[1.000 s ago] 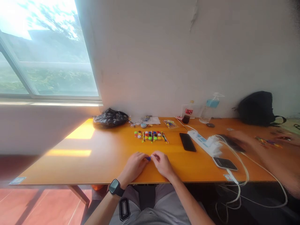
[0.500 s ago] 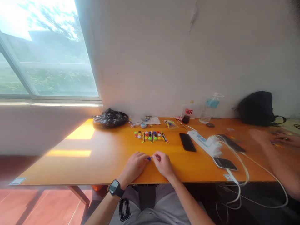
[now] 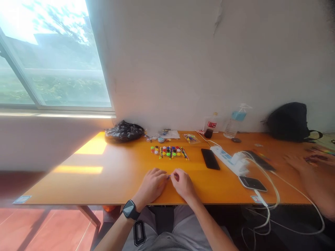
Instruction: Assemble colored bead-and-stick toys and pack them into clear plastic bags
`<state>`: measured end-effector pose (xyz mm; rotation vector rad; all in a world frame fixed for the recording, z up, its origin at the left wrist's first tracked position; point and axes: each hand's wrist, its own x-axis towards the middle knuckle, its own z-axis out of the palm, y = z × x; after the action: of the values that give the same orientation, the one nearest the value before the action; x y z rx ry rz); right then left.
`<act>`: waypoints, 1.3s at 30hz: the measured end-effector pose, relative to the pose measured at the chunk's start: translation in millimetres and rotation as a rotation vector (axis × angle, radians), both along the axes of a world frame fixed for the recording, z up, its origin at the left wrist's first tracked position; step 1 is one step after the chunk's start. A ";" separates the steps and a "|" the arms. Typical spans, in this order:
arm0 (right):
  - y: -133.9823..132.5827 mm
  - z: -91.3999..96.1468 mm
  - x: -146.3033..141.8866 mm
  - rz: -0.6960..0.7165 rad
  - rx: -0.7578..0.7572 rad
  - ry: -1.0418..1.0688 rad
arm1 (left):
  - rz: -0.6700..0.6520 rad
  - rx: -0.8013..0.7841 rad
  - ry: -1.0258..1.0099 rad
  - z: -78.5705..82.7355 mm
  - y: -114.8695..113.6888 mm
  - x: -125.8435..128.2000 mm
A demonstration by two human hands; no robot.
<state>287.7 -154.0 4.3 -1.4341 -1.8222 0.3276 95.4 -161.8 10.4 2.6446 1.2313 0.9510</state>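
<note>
Clock centred on the hands, 12 toward the wall (image 3: 167, 73). Step in hand, as I read it: close fingertip work on one small blue piece (image 3: 168, 177), between the two hands near the front edge, mostly hidden. Left hand (image 3: 151, 183) curled over it, right hand (image 3: 182, 183) in a tight pinch; both look closed on it. Can't tell if it's one part or two. My judgement: next move calls for a steady left hold and fine control from the right.

Table (image 3: 115, 181): orange-brown wood, sun patches at 9 to 10. Coloured discs (image 3: 168, 154) and thin sticks (image 3: 185, 153) grouped at 12, apart from the hands. Black plastic bag (image 3: 124, 132) between 10 and 11. Dark-drink bottle (image 3: 209, 132) between 1 and 2. Black phone (image 3: 210, 159) at 2, power strip (image 3: 222, 155) just beside it, charging phone (image 3: 253, 183) at 3. Co-worker's hand (image 3: 297, 163), blurred, near 3. Backpack (image 3: 288, 122) at 2, window (image 3: 65, 85) at 10.
</note>
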 end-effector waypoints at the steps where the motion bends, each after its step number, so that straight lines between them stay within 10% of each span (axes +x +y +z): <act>1: 0.3 -1.3 0.0 -0.006 0.001 -0.011 | 0.005 0.001 -0.007 -1.1 0.9 0.3; 28: -3.0 1.9 15.1 -0.137 -0.004 0.510 | 0.254 -0.021 -0.276 0.5 0.0 -20.4; 39: -3.9 3.5 12.3 -0.095 0.002 0.534 | 0.214 -0.044 -0.021 33.3 100.6 -54.8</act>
<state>300.0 -157.8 7.8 -1.2739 -1.3171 0.5960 40.6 -61.2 43.7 2.5007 1.5353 0.9636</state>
